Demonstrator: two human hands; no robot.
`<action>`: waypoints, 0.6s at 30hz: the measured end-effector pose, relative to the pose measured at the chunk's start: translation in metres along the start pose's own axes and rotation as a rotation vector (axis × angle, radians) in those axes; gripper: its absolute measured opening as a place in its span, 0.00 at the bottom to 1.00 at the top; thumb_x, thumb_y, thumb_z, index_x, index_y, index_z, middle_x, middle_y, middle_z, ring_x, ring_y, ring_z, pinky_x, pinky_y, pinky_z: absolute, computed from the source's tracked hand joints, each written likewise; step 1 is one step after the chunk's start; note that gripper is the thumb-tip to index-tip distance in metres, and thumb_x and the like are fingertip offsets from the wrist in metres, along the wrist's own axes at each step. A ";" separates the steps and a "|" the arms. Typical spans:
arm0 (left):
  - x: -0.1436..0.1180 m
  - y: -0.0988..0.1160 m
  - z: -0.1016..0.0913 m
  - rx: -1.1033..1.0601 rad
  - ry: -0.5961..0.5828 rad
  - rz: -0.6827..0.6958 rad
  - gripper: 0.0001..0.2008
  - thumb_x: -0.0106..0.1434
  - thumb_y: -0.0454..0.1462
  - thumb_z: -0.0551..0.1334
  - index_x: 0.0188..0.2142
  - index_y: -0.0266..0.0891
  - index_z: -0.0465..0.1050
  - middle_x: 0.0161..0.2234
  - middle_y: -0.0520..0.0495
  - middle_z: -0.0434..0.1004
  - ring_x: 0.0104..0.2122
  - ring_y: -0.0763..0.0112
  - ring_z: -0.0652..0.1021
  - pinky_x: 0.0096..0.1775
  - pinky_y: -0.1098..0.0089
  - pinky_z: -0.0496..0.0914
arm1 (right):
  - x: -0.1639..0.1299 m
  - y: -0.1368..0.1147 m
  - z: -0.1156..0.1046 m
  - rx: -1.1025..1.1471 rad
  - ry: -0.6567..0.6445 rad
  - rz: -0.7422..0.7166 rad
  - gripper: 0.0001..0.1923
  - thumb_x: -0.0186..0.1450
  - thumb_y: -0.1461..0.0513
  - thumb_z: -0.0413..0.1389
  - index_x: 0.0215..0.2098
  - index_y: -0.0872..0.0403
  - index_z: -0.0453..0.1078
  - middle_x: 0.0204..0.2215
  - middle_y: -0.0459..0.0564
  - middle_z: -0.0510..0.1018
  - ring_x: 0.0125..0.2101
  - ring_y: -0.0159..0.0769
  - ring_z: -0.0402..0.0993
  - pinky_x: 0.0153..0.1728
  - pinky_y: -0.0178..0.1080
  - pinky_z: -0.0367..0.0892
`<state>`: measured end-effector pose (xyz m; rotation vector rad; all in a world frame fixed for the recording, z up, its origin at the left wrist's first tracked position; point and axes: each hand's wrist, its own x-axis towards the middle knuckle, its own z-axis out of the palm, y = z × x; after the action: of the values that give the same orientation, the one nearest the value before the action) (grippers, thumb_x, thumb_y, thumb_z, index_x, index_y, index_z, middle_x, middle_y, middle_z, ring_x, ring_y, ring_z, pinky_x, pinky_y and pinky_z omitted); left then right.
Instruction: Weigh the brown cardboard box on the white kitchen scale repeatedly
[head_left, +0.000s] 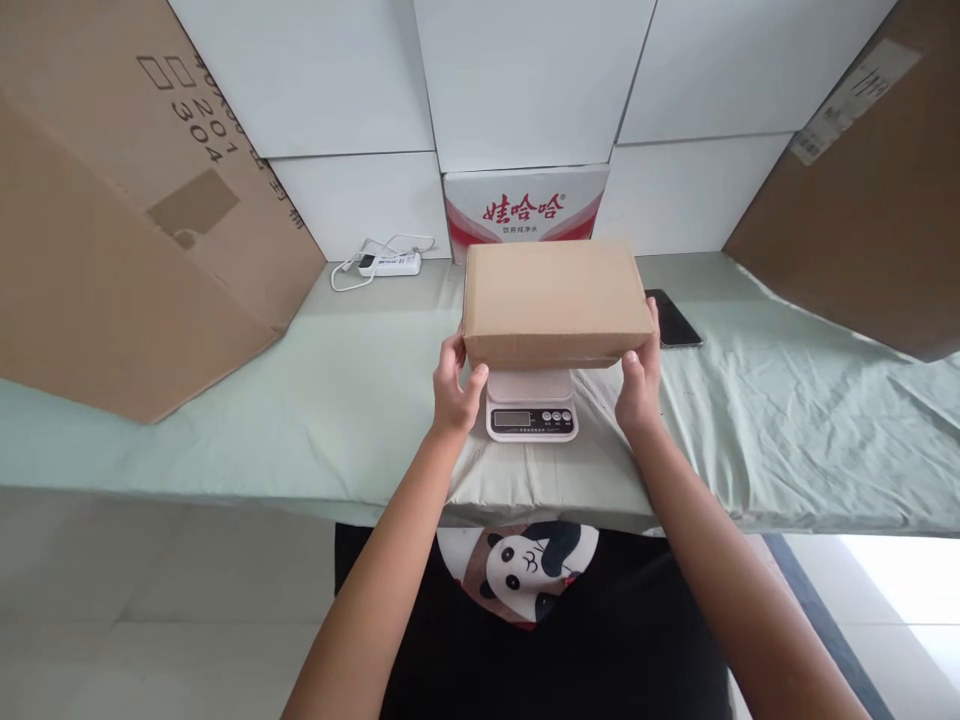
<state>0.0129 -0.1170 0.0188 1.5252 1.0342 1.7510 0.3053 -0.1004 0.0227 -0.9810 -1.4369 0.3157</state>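
A plain brown cardboard box (555, 300) sits over a small white digital scale (532, 410) on the cloth-covered table (300, 420). My left hand (454, 385) grips the box's left end and my right hand (639, 378) grips its right end. The scale's dark display and buttons show below the box's front edge; the platform is mostly hidden under the box. I cannot tell whether the box rests fully on the scale.
A large cardboard box (112, 230) leans at the left, another (870, 190) at the right. A white-and-red printed carton (525, 205) stands against the wall behind. A white power strip with cable (386, 262) lies back left; a black phone (673, 320) lies right of the box.
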 end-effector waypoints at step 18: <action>-0.021 0.014 -0.005 0.050 0.092 -0.081 0.35 0.70 0.66 0.67 0.64 0.48 0.75 0.67 0.34 0.84 0.70 0.41 0.81 0.70 0.45 0.77 | -0.011 -0.007 0.002 0.020 0.074 0.037 0.39 0.73 0.31 0.51 0.75 0.34 0.68 0.70 0.54 0.78 0.71 0.64 0.75 0.73 0.72 0.71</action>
<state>0.0125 -0.1427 0.0194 1.4236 1.1776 1.7652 0.2987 -0.1114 0.0197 -0.9942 -1.3476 0.3172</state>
